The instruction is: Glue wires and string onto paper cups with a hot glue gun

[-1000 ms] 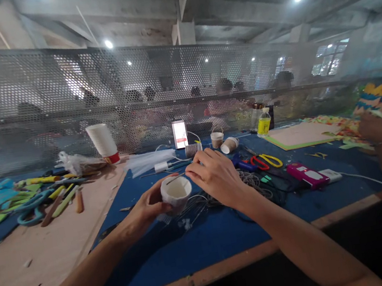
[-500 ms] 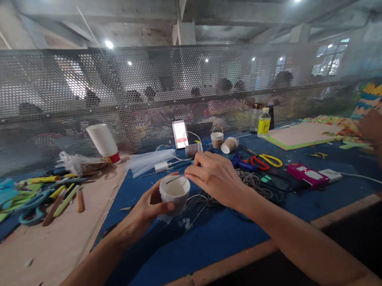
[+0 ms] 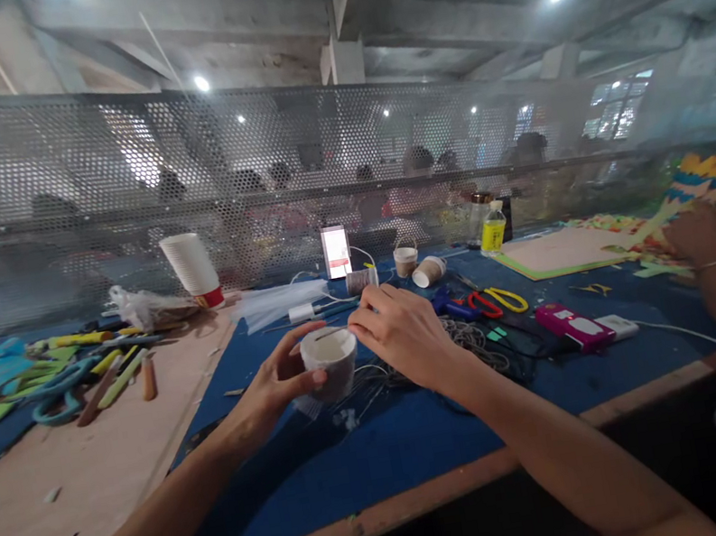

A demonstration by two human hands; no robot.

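Observation:
My left hand [image 3: 288,376] is closed round the side of a small white paper cup [image 3: 334,372], its thumb on the near wall. The cup stands nearly upright above the blue mat, mouth tilted slightly towards me. With thumb and forefinger together, my right hand [image 3: 396,326] pinches the end of a thin dark strand [image 3: 334,333] that runs across the cup's mouth. Whether it is wire or cord I cannot tell. Some clear, crinkled material shows below the cup. Behind my right wrist lies a tangle of grey cord [image 3: 481,343].
Stacked paper cups [image 3: 192,273], blue-handled scissors [image 3: 57,401] and craft tools are on the left. Two small wrapped cups [image 3: 428,272], a lit phone [image 3: 337,251], yellow-handled scissors [image 3: 506,300] and a magenta box [image 3: 574,326] lie beyond. A co-worker's hands [image 3: 703,238] work at right.
My left fingers have shifted a little on the cup, and the cup has turned slightly. My right hand keeps its pinch on the strand. The co-worker's hand has moved slightly.

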